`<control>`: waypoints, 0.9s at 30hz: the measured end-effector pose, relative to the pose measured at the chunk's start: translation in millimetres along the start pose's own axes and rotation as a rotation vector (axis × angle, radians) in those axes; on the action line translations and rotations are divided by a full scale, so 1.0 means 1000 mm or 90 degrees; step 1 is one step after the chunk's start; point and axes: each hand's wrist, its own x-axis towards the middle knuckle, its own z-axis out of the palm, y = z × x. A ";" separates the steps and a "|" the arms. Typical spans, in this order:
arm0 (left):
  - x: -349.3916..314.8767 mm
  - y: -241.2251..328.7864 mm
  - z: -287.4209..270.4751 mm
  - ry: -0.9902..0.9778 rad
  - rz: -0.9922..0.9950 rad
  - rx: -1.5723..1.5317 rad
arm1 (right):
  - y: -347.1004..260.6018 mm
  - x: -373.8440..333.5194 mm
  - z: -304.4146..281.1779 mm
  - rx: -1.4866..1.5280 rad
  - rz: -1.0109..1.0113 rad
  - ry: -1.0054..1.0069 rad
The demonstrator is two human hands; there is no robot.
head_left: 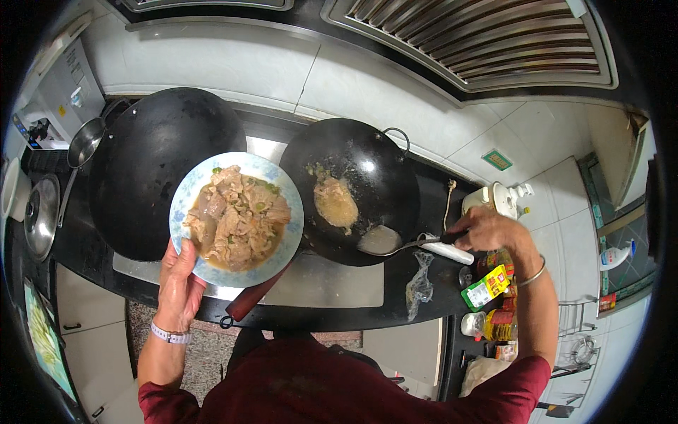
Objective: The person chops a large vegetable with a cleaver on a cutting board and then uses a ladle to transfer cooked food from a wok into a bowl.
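My left hand grips the near-left rim of a pale blue-patterned plate, thumb on top. Cooked meat slices with bits of green and brown juice fill the plate. It is held above the stove, between two black woks and partly over both. My right hand is closed round the dark handle of a metal ladle, whose bowl rests low inside the right wok. A small pool of yellowish sauce lies in that wok. Its reddish-brown handle points toward me, partly hidden by the plate.
A large black wok covers the left burner. Left of it are a metal lid and a small metal dipper. On the right stand oil bottles, a green-yellow packet and a crumpled plastic bag. A range hood hangs above.
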 end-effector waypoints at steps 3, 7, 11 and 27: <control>0.000 0.001 -0.003 0.009 0.003 0.009 | -0.033 0.018 0.037 0.113 0.025 0.033; 0.006 -0.005 -0.004 -0.004 -0.008 -0.003 | -0.051 0.074 0.112 0.323 0.006 0.253; 0.006 -0.004 0.000 0.006 -0.007 0.015 | -0.066 0.114 0.133 0.394 -0.001 0.366; 0.022 -0.024 0.017 -0.045 -0.052 0.034 | -0.061 0.036 0.060 0.443 -0.030 0.385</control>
